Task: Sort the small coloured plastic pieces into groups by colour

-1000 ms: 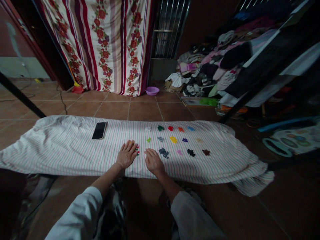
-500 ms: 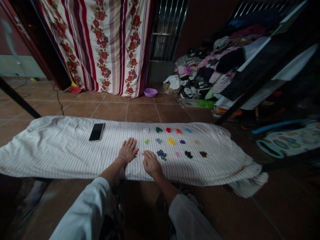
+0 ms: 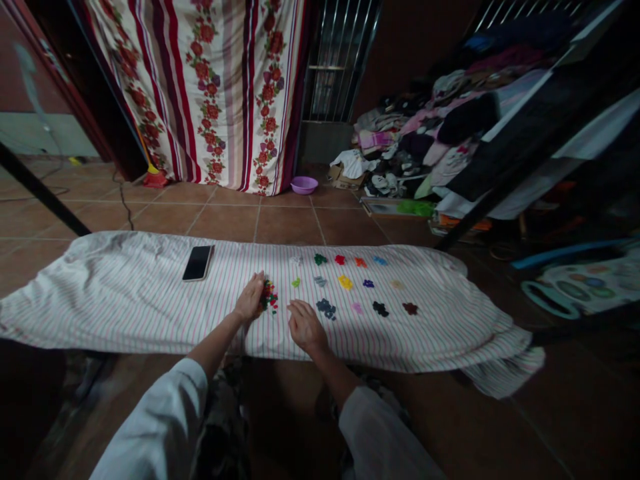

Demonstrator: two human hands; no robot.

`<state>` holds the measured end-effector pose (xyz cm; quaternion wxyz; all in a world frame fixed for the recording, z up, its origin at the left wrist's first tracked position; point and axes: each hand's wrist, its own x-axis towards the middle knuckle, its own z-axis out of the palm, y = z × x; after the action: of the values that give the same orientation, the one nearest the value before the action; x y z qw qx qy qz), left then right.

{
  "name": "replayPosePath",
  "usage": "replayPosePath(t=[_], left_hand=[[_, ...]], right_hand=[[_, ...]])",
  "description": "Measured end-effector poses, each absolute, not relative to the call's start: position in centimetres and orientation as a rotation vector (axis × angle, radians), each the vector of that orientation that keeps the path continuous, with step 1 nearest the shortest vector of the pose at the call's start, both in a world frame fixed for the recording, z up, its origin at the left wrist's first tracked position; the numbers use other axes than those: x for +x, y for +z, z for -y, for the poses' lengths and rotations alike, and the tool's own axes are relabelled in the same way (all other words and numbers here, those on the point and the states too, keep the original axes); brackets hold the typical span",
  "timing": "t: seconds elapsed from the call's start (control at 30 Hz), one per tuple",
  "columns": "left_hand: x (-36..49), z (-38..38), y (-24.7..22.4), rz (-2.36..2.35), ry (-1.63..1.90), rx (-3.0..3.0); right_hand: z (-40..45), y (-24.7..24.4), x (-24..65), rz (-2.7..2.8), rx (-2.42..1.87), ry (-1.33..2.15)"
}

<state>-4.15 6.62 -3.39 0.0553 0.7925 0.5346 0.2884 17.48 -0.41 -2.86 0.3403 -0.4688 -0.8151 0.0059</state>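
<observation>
My left hand (image 3: 250, 298) stands on its edge with fingers stretched, against the left side of a mixed pile of small coloured pieces (image 3: 270, 297), partly hiding it. Just right of that pile, my right hand (image 3: 305, 326) rests low over the cloth, its fingers bent and pressed together; whether anything is between them is hidden. Close by lie dark grey pieces (image 3: 327, 308) and lime green pieces (image 3: 296, 283). More small heaps sorted by colour stretch rightward, among them yellow pieces (image 3: 345, 282), black pieces (image 3: 381, 309), red pieces (image 3: 340, 260) and brown pieces (image 3: 411, 309).
A striped cloth (image 3: 150, 300) covers the long low surface. On its left part lies a phone (image 3: 198, 263). Beyond are a tiled floor (image 3: 285, 223), a purple basin (image 3: 304, 185), a floral curtain (image 3: 227, 100) and a heap of clothes (image 3: 415, 133).
My left hand has turned from lying flat over the mixed pieces onto its edge at their left, uncovering them. The right hand keeps nearly the same place and shape. The view has shifted slightly.
</observation>
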Motion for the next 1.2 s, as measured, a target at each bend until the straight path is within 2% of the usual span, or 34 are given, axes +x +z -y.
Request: replayPosePath(t=[0.23, 0.43, 0.93, 1.2], left_hand=[[-5.4, -2.5, -3.3, -1.78, 0.906, 2.317], [-4.1, 0.4, -2.5, -1.56, 0.594, 2.839], [-0.8, -2.9, -2.9, -1.776, 0.595, 2.768], [-1.5, -1.1, -3.2, -1.678, 0.608, 2.831]], right_hand=[[0.4, -2.9, 17.5, 2.135, -1.241, 0.029], [0.4, -2.9, 17.5, 2.153, -1.254, 0.04], [0.2, -3.4, 17.6, 2.153, -1.231, 0.018], [0.4, -3.0, 17.5, 2.156, -1.252, 0.025]])
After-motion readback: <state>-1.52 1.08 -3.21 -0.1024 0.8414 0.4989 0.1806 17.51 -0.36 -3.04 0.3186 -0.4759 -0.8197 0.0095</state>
